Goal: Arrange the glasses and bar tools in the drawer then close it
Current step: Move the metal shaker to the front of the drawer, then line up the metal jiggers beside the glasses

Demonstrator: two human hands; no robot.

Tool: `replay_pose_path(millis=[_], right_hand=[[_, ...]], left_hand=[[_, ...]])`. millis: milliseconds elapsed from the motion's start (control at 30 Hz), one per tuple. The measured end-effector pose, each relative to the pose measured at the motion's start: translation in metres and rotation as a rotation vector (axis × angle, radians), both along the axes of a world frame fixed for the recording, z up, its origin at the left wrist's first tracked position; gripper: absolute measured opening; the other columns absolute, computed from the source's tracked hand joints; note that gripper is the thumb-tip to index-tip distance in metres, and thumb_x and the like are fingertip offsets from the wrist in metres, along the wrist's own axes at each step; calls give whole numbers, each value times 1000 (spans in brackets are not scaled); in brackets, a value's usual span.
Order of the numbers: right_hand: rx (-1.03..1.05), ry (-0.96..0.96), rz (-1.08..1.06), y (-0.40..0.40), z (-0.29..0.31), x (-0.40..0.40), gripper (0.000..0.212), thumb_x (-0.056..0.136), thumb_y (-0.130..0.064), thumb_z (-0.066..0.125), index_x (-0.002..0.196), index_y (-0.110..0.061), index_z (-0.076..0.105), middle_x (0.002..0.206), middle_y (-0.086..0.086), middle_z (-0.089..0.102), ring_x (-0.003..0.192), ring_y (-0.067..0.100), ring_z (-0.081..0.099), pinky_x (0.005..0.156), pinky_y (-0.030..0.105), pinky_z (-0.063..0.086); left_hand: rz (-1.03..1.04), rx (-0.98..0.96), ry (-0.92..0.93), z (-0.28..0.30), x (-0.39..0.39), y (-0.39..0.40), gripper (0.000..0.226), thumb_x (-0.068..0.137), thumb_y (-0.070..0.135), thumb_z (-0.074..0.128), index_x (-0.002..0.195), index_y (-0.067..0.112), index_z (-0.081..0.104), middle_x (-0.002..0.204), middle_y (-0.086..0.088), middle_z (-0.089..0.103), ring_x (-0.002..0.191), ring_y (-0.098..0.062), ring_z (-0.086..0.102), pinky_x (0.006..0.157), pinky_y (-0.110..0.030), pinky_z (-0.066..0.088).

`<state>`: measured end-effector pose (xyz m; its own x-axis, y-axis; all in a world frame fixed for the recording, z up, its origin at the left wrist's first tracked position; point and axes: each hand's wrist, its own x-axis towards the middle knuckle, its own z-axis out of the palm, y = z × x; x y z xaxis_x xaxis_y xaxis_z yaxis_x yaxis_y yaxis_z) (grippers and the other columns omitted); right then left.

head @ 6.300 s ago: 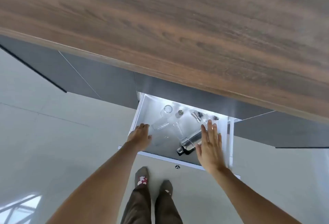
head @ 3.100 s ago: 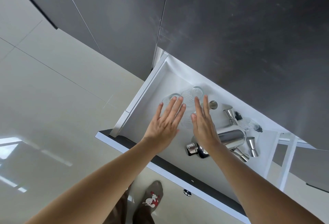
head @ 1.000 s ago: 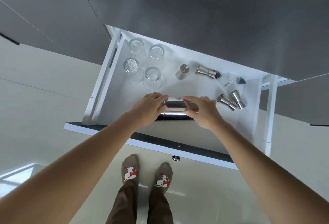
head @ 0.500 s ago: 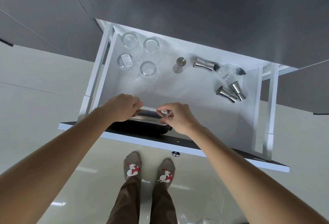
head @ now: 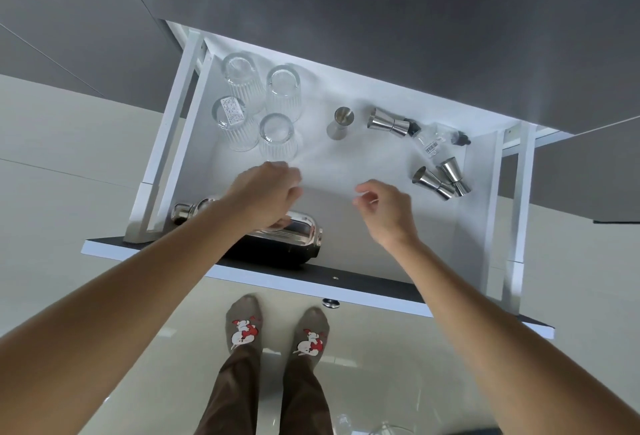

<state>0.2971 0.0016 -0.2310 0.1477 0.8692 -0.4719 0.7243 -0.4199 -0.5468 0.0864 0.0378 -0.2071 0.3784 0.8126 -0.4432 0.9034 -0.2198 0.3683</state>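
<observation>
Steel cocktail shaker (head: 277, 240) is lying in the white drawer (head: 346, 171) with four glasses (head: 258, 109) and jiggers (head: 438, 180). Left hand (head: 266, 197) is hovering loosely curled; right hand (head: 388, 215) is hanging half-curled, gripping nothing.

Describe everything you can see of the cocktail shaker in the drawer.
The cocktail shaker is polished, mirror-like metal with a rounded body and a small cap. It lies on its side along the drawer's front wall, cap towards the left corner. The left hand is over its middle and seems to touch it; the right hand is clear.
</observation>
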Motion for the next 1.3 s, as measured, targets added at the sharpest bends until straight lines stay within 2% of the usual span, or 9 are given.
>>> replay_pose_path(millis=[100,233,400,533,733,933,1000,1067,1300], right_hand=[[88,-166,-105,3,-10,38,22,83,-8,58,103,-12,67,93,14,70,84,28,66,78,28,46],[92,-376,-103,6,-14,81,35,82,-10,62,117,-14,58,115,17,58,109,35,55,90,40,46],[-16,-551,-28,13,-20,106,49,84,-17,65,131,-20,49,122,19,46,115,38,48,87,43,49],[-21,-606,18,14,-30,114,31,84,-19,65,114,-10,61,117,18,48,110,37,50,80,40,50],[-10,-607,104,7,-38,119,27,82,-31,66,98,-10,67,112,17,54,111,37,47,85,40,48],[101,-390,91,12,-32,108,15,84,-23,59,81,-8,56,78,12,59,84,35,57,70,33,36],[159,-337,61,21,-29,98,16,84,-21,60,91,-6,61,84,13,64,84,34,59,70,31,33],[209,-300,41,31,-26,85,23,83,-18,61,102,-6,63,94,16,68,90,32,61,79,32,43],[313,-193,48,72,-24,37,23,80,-7,59,103,-8,58,98,14,64,86,27,59,78,29,46]], left_hand=[[-42,77,-184,-2,30,5,33,96,24,48,127,15,56,125,-5,58,111,-27,59,83,-39,52],[-146,167,-272,-24,74,26,40,94,17,50,133,9,49,136,-8,50,123,-26,47,88,-42,51],[-232,233,-189,-52,129,66,55,93,12,50,143,1,32,149,-15,33,136,-31,33,102,-44,44],[-207,224,-94,-72,157,85,66,88,4,54,147,5,24,156,-10,23,146,-26,18,99,-43,44],[-164,302,54,-83,167,78,28,87,5,62,114,9,55,115,-9,56,107,-31,52,64,-37,38],[-11,259,-125,-72,147,52,21,87,22,62,107,17,60,101,-4,68,104,-29,53,86,-37,36],[108,226,-196,-64,137,47,22,86,21,63,107,17,57,93,-7,69,92,-30,57,81,-36,38],[226,135,-278,-57,124,45,23,84,18,64,107,16,57,91,-8,67,82,-30,56,72,-34,42],[397,87,-307,-53,91,60,29,78,6,63,106,12,63,90,-11,67,91,-31,60,68,-28,41]])
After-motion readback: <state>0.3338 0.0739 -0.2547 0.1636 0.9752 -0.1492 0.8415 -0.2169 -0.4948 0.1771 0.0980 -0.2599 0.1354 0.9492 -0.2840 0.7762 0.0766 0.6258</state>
